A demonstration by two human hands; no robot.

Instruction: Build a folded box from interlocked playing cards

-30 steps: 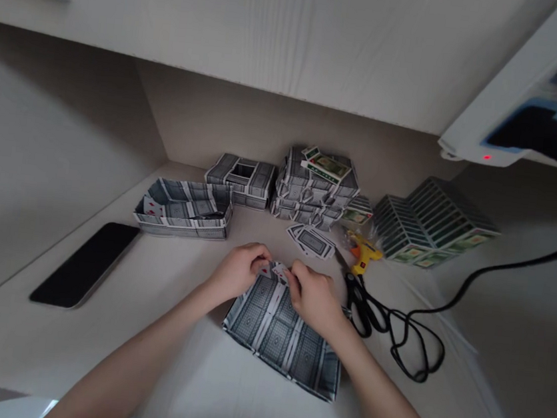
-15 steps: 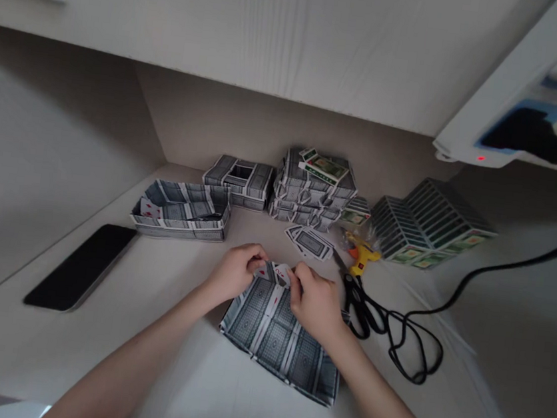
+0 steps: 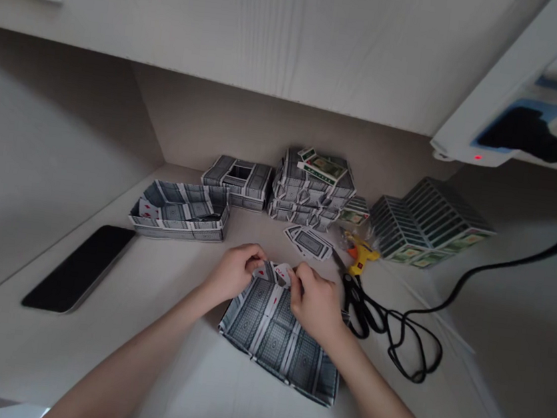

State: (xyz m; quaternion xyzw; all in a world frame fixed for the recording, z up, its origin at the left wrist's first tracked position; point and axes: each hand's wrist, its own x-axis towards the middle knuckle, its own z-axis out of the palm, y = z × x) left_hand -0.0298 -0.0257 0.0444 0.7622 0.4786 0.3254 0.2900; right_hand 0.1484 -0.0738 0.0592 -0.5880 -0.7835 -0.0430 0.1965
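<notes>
A box made of playing cards [image 3: 276, 339], grey patterned backs outward, lies tilted on the desk in front of me. At its far edge, two playing cards [image 3: 279, 273] stand up with red marks on their faces. My left hand [image 3: 236, 271] pinches the left card at that edge between thumb and fingers. Closed on the right card is my right hand [image 3: 315, 300], its wrist over the box's right side. Both hands' fingertips partly cover the cards' edges. Just beyond the hands, several loose playing cards [image 3: 311, 243] lie face down.
An open card box [image 3: 178, 228] and a black phone [image 3: 80, 270] are at left. Card-built boxes [image 3: 313, 189] are stacked at the back. Scissors [image 3: 360, 312], a yellow glue gun [image 3: 364, 255], its looping black cable [image 3: 472, 278] and packed card boxes [image 3: 433, 220] occupy the right.
Both hands keep the same grip at the box's far edge. The whole view has shifted very slightly; nothing else visibly moved.
</notes>
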